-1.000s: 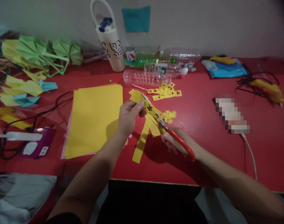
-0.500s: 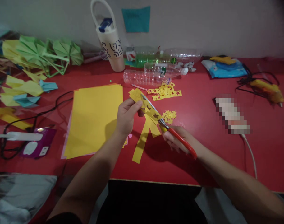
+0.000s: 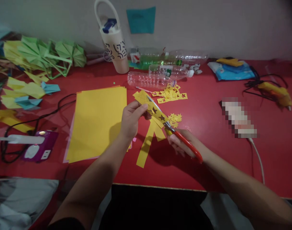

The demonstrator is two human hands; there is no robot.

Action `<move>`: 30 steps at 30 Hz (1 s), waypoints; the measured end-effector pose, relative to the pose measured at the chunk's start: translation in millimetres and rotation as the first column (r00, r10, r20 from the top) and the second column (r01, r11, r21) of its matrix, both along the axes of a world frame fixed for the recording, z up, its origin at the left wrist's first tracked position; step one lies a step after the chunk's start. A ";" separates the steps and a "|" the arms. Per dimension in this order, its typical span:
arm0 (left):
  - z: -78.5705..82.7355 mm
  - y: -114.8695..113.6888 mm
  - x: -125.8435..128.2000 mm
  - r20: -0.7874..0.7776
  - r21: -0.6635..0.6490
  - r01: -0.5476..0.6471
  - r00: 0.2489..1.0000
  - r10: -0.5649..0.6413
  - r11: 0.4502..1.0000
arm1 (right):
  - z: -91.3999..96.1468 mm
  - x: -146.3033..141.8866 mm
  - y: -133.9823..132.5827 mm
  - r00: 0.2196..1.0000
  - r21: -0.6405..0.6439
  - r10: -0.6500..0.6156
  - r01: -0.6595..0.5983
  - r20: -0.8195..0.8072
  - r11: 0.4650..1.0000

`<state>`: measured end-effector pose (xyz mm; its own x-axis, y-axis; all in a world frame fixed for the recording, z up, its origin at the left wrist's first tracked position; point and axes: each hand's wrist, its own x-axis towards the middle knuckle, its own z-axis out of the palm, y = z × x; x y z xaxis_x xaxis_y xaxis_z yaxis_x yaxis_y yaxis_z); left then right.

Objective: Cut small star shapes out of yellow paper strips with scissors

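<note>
Between thumb and fingers, my left hand [image 3: 131, 119] pinches a yellow paper strip [image 3: 157, 112] with star-shaped holes in it. My right hand [image 3: 180, 142] is wrapped round red-handled scissors [image 3: 188, 144], whose blades lie along the strip and point up-left toward my left hand. Beneath the hands, plain yellow strips [image 3: 146, 147] rest on the red table [image 3: 203, 118]. Small cut-out yellow stars [image 3: 175, 119] lie in a heap just past the scissors. Farther back is a pile of star-holed strip pieces [image 3: 171, 94], with a pink pencil [image 3: 143, 89] beside it.
Left of my hands lies a stack of yellow sheets [image 3: 98, 121]. Clear plastic bottles [image 3: 141, 80] and a white tumbler [image 3: 117, 51] stand or lie along the back. A phone [image 3: 238, 118] and a yellow glue gun [image 3: 275, 92] are rightward; a purple power socket [image 3: 50, 145] is leftward.
The star-holed strip has shifted slightly in my left hand, and its angle against the blades differs a little. Both hands stay nearly in place, and the whole view has moved very slightly.
</note>
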<state>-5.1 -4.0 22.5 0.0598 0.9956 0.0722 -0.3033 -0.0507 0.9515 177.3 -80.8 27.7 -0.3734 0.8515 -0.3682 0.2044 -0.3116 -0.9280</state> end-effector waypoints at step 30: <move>8.6 4.2 -5.7 -0.002 -0.056 -0.010 1.000 0.010 0.998 | -0.3 6.0 6.4 0.997 0.033 0.031 -0.033 0.064 0.999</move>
<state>-10.9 0.2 31.2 0.0499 0.9986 0.0162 -0.3012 -0.0004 0.9535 183.3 -74.5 27.4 -0.3778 0.8517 -0.3632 0.2724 -0.2727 -0.9227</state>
